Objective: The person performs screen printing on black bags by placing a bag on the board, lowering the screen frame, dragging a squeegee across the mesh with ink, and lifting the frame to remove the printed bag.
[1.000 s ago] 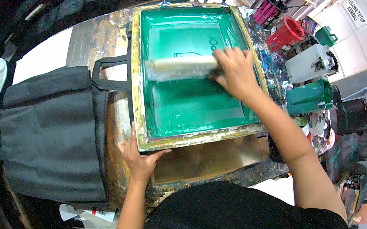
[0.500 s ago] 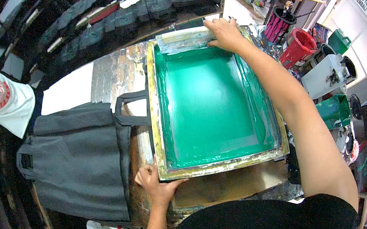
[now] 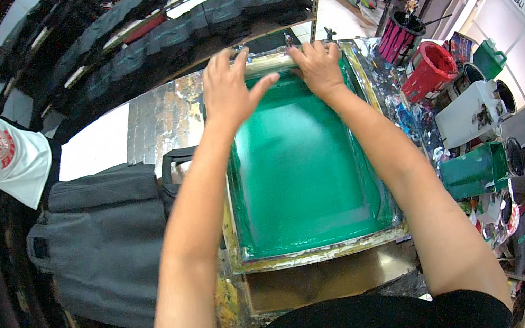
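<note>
Table (image 3: 159,115): paint-smeared
Screen frame (image 3: 320,253): green-inked, on the table, straight ahead (presumably for two-handed reach)
Left grip (image 3: 228,93): spread, apparently released, near the far rim
Right grip (image 3: 320,71): curled there; cannot tell whether grasping

Open room above green screen (image 3: 301,185) between forearms (image 3: 192,225), dark bag (image 3: 105,248) left, red bucket (image 3: 426,75) right
</note>
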A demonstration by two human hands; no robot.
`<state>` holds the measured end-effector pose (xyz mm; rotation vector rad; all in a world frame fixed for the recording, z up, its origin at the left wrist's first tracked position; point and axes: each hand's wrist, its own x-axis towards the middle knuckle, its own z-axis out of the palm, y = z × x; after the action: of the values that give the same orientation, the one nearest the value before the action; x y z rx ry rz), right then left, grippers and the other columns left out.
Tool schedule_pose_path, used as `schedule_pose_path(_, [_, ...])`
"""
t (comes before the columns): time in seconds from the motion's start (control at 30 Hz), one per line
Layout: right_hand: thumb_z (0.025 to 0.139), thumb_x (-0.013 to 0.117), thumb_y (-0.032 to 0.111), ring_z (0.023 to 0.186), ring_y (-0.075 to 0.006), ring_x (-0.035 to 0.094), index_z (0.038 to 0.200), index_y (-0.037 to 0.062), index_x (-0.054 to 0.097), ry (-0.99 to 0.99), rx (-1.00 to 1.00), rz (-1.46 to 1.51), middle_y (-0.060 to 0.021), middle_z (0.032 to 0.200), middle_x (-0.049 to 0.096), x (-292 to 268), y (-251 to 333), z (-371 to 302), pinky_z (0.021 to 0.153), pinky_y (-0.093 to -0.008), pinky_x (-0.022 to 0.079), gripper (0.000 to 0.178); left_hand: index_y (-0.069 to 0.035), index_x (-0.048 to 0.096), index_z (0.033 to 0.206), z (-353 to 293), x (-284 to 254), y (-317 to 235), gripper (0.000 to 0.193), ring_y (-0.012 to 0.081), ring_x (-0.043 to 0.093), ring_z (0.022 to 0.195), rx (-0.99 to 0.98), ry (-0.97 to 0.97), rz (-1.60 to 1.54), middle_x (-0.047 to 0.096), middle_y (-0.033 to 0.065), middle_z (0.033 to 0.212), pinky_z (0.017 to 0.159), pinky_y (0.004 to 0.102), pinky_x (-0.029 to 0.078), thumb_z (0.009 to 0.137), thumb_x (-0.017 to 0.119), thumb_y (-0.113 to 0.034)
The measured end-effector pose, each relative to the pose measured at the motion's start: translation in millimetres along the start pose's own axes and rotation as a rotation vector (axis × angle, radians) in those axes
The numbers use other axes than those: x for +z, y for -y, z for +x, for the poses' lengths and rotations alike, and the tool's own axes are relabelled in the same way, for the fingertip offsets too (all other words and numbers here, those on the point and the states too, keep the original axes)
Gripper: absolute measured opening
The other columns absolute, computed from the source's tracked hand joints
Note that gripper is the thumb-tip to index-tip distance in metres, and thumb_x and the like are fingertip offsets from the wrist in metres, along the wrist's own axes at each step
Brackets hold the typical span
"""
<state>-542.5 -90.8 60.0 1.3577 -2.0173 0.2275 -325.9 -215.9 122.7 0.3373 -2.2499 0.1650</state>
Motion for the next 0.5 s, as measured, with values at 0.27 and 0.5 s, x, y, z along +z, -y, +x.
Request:
schedule_pose_path(0.27, [0.08, 0.09, 0.028, 0.114, -0.0255, 0.066, 0.14, 0.0211, 0.06, 0.219, -0.046, 0.062, -0.003, 0.116, 0.068, -11, -9, 21, 0.095, -0.0507, 0.047, 0.068, -0.006, 0.073, 0.098, 10, 71, 33, 0.07, 0.0327, 0.072, 0.096, -0.047, 0.29, 0.181, 0.076, 0.013, 0.1, 0.083, 0.0467, 0.055, 0.095, 0.061, -0.075])
schedule_pose_path(0.5, [0.079, 0.091, 0.036, 0.109, -0.0269, 0.068, 0.127, 0.0167, 0.06, 0.121, -0.119, 0.034, -0.0038, 0.112, 0.07, -51, 9, -21, 0.09, -0.0476, 0.048, 0.06, -0.004, 0.07, 0.094, -28, 31, 11, 0.067, 0.0361, 0.073, 0.088, -0.022, 0.29, 0.162, 0.074, 0.0148, 0.096, 0.08, 0.0486, 0.057, 0.096, 0.063, -0.071])
